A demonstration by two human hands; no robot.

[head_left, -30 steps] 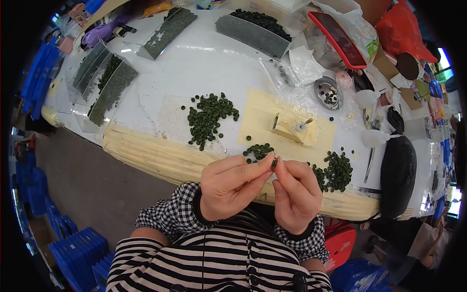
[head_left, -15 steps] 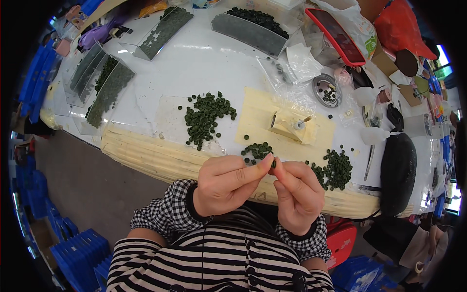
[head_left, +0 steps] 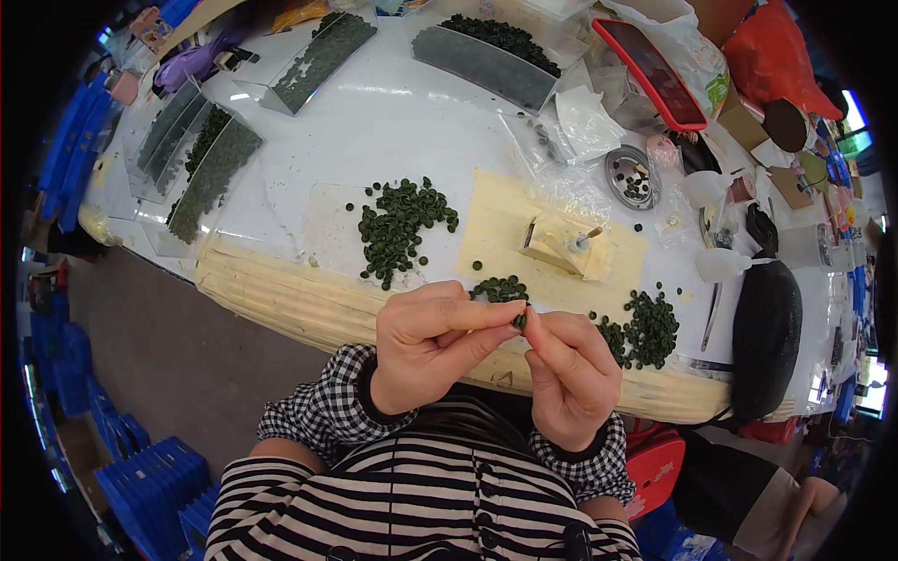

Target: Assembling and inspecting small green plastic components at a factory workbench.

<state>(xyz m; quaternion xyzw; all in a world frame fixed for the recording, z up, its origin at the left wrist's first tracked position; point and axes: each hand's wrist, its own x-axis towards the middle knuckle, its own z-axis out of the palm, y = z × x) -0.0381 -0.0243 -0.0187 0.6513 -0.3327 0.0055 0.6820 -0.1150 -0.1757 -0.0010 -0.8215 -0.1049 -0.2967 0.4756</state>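
My left hand (head_left: 419, 348) and my right hand (head_left: 577, 372) meet above the table's near edge, fingertips almost touching. Between them is a small dark green round piece (head_left: 520, 320), like a button, pinched by thumb and forefinger on each side. Fingertips cover most of it. Just beyond lies a small heap of similar green pieces (head_left: 500, 287), partly hidden by my left hand. A larger pile (head_left: 400, 224) spreads to the left, and another pile (head_left: 652, 327) sits right of my right hand.
A yellow sheet (head_left: 486, 210) carries a yellow-wrapped block (head_left: 561, 252) with a thin stick rising from it. Clear trays of green pieces (head_left: 486, 67) stand at the back and left. To the right are a round metal dish (head_left: 631, 178), a red-cased phone (head_left: 650, 75) and a black pouch (head_left: 767, 337).
My left thumb and forefinger have shifted on the green piece, the forefinger now stretched straighter across it. Both hands stay close together. At the lower right, more of another person's limb shows.
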